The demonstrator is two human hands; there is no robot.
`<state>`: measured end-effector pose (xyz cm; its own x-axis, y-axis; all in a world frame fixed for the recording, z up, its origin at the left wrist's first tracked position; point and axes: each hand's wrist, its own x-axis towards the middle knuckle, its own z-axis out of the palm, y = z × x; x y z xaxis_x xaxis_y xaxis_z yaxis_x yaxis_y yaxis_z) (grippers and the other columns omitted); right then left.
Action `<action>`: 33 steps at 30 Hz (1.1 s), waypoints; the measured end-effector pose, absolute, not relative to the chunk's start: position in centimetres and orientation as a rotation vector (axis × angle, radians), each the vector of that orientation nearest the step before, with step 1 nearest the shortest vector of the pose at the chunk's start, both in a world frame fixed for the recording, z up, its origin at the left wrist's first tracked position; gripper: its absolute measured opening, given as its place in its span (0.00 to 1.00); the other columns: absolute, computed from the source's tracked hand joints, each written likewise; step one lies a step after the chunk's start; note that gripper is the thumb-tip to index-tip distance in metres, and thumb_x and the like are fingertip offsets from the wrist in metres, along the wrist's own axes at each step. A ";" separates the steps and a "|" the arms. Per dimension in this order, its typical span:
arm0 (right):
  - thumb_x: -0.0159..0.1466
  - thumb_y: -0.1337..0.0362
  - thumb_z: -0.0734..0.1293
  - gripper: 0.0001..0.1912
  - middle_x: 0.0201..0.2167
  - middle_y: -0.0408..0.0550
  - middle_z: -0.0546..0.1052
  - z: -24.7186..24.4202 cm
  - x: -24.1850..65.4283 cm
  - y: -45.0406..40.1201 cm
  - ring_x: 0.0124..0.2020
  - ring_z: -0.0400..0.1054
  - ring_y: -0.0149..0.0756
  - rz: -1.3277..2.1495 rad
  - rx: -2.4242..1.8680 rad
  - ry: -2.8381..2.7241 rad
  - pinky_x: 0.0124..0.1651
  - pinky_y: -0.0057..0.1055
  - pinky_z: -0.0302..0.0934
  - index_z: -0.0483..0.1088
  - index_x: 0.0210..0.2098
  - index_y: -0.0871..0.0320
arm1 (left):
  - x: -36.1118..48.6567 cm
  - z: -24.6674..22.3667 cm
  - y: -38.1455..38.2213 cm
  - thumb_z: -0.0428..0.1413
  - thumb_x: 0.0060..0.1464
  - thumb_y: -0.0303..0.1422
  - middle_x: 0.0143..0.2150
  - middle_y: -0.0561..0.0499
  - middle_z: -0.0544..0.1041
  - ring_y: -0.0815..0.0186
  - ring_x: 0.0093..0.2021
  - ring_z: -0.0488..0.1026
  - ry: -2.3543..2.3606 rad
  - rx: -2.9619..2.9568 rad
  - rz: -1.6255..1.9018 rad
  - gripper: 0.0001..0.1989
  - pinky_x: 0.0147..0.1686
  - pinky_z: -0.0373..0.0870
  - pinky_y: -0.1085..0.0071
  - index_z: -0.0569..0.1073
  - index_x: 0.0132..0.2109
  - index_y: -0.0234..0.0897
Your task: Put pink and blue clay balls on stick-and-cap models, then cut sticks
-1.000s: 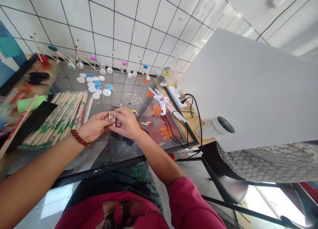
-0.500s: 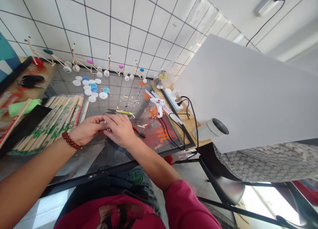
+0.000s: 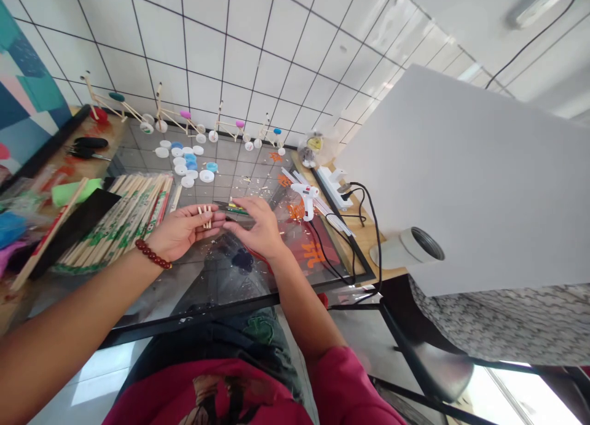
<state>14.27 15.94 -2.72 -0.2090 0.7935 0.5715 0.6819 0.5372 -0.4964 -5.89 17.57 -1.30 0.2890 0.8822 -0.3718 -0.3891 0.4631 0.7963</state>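
My left hand [image 3: 182, 223] lies palm up above the glass tabletop [image 3: 221, 283], holding several short wooden stick pieces [image 3: 204, 217] across its fingers. My right hand [image 3: 258, 221] is apart from them, fingers loosely spread and holding nothing. Nearest its fingertips lies a small tool with yellow and green handles [image 3: 230, 208]. A red-handled tool [image 3: 254, 256] seems to lie partly hidden below my right palm. Behind the hands stand several small stick-and-bottle-cap bicycle models [image 3: 184, 122], with loose bottle caps [image 3: 187, 163] in front of them.
A bundle of wrapped chopsticks [image 3: 133, 222] lies left of my left hand. To the right are a white hot glue gun [image 3: 305, 198], a power strip [image 3: 334, 188] and black cables [image 3: 343, 253]. A large white board [image 3: 461, 179] blocks the right side.
My hands have separated. My right hand moved right, off my left hand, and my left hand now lies open, showing the stick pieces. The small tool is more exposed.
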 end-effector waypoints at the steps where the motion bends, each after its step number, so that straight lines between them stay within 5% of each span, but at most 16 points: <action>1: 0.59 0.52 0.76 0.29 0.52 0.53 0.77 -2.8 13.8 15.8 0.55 0.70 0.43 0.209 -1.151 -2.016 0.60 0.41 0.64 0.72 0.56 0.53 | -5.8 -1.3 17.4 0.61 0.55 0.19 0.37 0.40 0.85 0.61 0.36 0.84 0.901 0.669 0.915 0.09 0.35 0.82 0.69 0.81 0.43 0.30; 5: 0.54 0.50 0.78 0.41 0.57 0.55 0.72 -3.2 12.7 15.6 0.59 0.67 0.45 0.253 -1.091 -2.151 0.62 0.43 0.63 0.67 0.63 0.54 | -5.6 -1.4 17.0 0.67 0.49 0.21 0.35 0.41 0.85 0.60 0.35 0.83 0.836 0.753 0.860 0.14 0.30 0.79 0.72 0.81 0.45 0.31; 12: 0.58 0.55 0.76 0.27 0.55 0.52 0.73 -3.4 12.6 15.7 0.58 0.67 0.44 0.234 -1.066 -2.196 0.63 0.44 0.60 0.73 0.55 0.51 | -5.2 -2.2 16.6 0.69 0.47 0.24 0.34 0.46 0.85 0.65 0.33 0.81 0.744 0.826 0.816 0.11 0.31 0.76 0.76 0.82 0.41 0.34; 17: 0.56 0.60 0.76 0.24 0.53 0.52 0.75 -3.1 12.6 15.5 0.56 0.68 0.44 0.252 -1.065 -2.198 0.63 0.45 0.58 0.76 0.52 0.53 | -5.5 -2.4 16.7 0.67 0.52 0.26 0.37 0.40 0.85 0.61 0.35 0.83 0.693 0.787 0.707 0.05 0.35 0.78 0.72 0.81 0.38 0.31; 24: 0.52 0.52 0.80 0.45 0.63 0.58 0.69 -3.1 13.7 16.0 0.64 0.64 0.49 0.317 -1.081 -2.192 0.65 0.46 0.58 0.64 0.65 0.54 | -5.9 -2.1 17.5 0.61 0.56 0.20 0.36 0.38 0.85 0.57 0.38 0.84 0.807 0.675 0.786 0.06 0.36 0.82 0.67 0.81 0.40 0.29; 33: 0.67 0.62 0.68 0.12 0.52 0.51 0.79 -2.9 15.6 16.6 0.54 0.72 0.43 0.180 -1.413 -1.999 0.61 0.42 0.62 0.77 0.50 0.53 | -5.8 -1.4 18.1 0.61 0.57 0.21 0.36 0.43 0.83 0.64 0.38 0.82 0.957 0.618 1.158 0.04 0.41 0.80 0.69 0.80 0.34 0.29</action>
